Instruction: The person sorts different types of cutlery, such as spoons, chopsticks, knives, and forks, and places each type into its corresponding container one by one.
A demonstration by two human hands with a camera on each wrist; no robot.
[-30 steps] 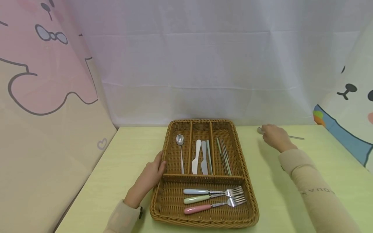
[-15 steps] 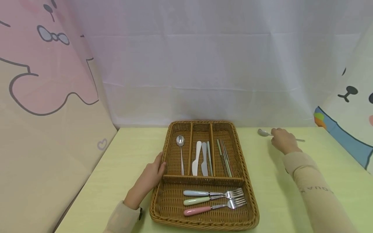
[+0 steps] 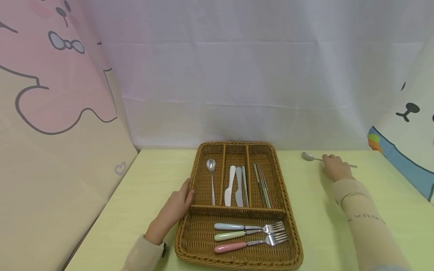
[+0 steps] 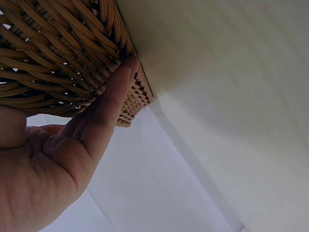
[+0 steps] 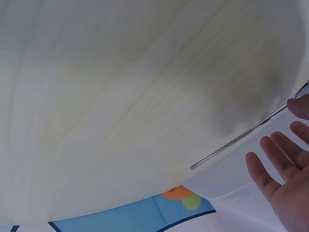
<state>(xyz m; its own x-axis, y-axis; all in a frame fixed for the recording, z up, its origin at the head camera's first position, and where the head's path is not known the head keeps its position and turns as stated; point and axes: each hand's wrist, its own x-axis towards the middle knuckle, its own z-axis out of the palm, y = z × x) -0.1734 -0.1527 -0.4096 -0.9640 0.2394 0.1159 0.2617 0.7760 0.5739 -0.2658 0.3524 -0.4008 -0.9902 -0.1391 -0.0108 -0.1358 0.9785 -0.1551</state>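
My left hand (image 3: 174, 207) holds the left side of the brown wicker cutlery tray (image 3: 296, 233). In the left wrist view, its fingers (image 4: 108, 104) lie along the outer wall and its thumb reaches over the rim. On the table right of the tray lies a metal spoon (image 3: 307, 156), bowl to the left. My right hand (image 3: 337, 168) is over the middle of its handle. In the right wrist view, the thumb is at the spoon handle (image 5: 236, 140), while the other fingers (image 5: 260, 171) are loosely spread. The right hand covers part of the handle.
Tray compartments hold a long spoon (image 3: 212, 180), a white knife (image 3: 229, 188), a grey knife (image 3: 239, 188), a thin pale green piece (image 3: 245, 186), several chopsticks (image 3: 262, 184) and three forks (image 3: 230, 247). A white curtain (image 3: 251, 94) hangs behind the yellow table (image 3: 156, 169).
My right hand has shifted rightward along the spoon, from near the bowl to the middle of the handle, uncovering the bowl. The spoon and left hand stay about where they were.
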